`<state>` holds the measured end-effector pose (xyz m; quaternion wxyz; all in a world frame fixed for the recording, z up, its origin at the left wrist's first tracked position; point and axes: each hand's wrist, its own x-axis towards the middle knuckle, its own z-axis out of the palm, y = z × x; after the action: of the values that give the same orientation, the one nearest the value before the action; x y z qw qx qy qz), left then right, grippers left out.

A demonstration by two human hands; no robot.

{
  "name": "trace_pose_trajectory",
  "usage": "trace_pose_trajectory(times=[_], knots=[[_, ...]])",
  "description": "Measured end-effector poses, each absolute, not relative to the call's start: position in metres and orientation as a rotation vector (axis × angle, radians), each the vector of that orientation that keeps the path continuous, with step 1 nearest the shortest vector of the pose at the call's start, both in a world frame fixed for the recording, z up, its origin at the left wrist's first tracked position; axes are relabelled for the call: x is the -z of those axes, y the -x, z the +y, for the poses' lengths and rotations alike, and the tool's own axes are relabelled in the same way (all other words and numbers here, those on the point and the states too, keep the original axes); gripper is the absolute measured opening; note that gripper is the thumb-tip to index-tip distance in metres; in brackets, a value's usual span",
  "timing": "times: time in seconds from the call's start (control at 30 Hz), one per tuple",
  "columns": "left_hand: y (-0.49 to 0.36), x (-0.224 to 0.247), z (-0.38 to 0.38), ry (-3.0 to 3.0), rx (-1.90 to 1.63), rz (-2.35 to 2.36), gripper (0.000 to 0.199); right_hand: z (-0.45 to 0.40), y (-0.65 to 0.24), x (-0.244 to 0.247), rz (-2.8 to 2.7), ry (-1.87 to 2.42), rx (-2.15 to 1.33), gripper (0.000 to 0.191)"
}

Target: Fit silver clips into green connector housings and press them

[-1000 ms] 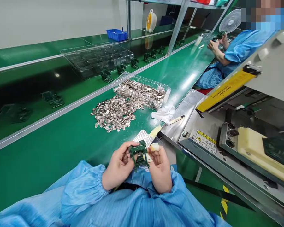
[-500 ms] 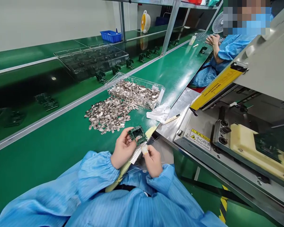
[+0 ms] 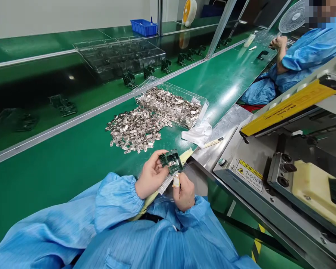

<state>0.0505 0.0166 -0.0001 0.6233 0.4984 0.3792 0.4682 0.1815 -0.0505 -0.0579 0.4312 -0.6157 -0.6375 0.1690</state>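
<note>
My left hand [image 3: 151,176] is closed around the edge of a dark green plastic housing [image 3: 174,158], held tilted over the table's front edge. A small shiny piece shows inside its opening. My right hand [image 3: 184,192] is just below the housing's lower right corner, fingers curled; the thumb wears a white and yellowish wrap. Whatever its fingertips pinch is too small to make out. Beneath the housing runs a strip of white, ribbed pieces [image 3: 165,183] beside a pale yellow band [image 3: 149,201]. Beyond my hands lies a pile of small metal clips [image 3: 137,130].
A clear plastic box [image 3: 204,112] holds more metal clips. A white cloth [image 3: 197,133] and a marker [image 3: 212,142] lie near a machine with a yellow bar [image 3: 291,106]. Dark housings [image 3: 129,79] line the conveyor belt. A co-worker's hand [image 3: 279,43] is far right.
The view has shifted, so the scene sits farther right. My right hand has come up closer to the housing, its wrapped thumb now at the lower edge. My left hand keeps its hold.
</note>
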Motion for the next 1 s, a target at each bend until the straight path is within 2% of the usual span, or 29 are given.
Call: trace_pose_trajectory(times=[0.13, 0.27, 0.33, 0.4, 0.5, 0.57, 0.7, 0.87, 1.0], knots=[[-0.049, 0.003, 0.016, -1.152, -1.057, 0.861, 0.042, -0.057, -0.186, 0.054, -1.668, 1.603, -0.441, 0.007], [-0.049, 0.002, 0.017, -1.144, -1.06, 0.85, 0.043, -0.059, -0.197, 0.054, -1.701, 1.675, -0.525, 0.028], [-0.049, 0.001, 0.017, -1.13, -1.058, 0.846, 0.044, -0.058, -0.205, 0.054, -1.688, 1.714, -0.576, 0.031], [-0.049, 0.0, 0.017, -1.112, -1.055, 0.847, 0.045, -0.057, -0.213, 0.052, -1.653, 1.753, -0.626, 0.028], [-0.048, -0.001, 0.017, -1.088, -1.06, 0.854, 0.045, -0.057, -0.222, 0.046, -1.577, 1.787, -0.706, 0.012], [-0.048, 0.0, 0.017, -1.075, -1.069, 0.858, 0.045, -0.059, -0.226, 0.042, -1.523, 1.788, -0.77, 0.015], [-0.046, 0.001, 0.017, -1.058, -1.073, 0.843, 0.046, -0.063, -0.227, 0.034, -1.419, 1.748, -0.913, 0.016], [-0.045, 0.003, 0.017, -1.042, -1.065, 0.808, 0.046, -0.073, -0.219, 0.015, -1.218, 1.573, -1.066, 0.01], [-0.045, 0.002, 0.015, -1.065, -1.094, 0.79, 0.041, -0.075, -0.214, -0.012, -1.039, 1.376, -1.105, 0.022]])
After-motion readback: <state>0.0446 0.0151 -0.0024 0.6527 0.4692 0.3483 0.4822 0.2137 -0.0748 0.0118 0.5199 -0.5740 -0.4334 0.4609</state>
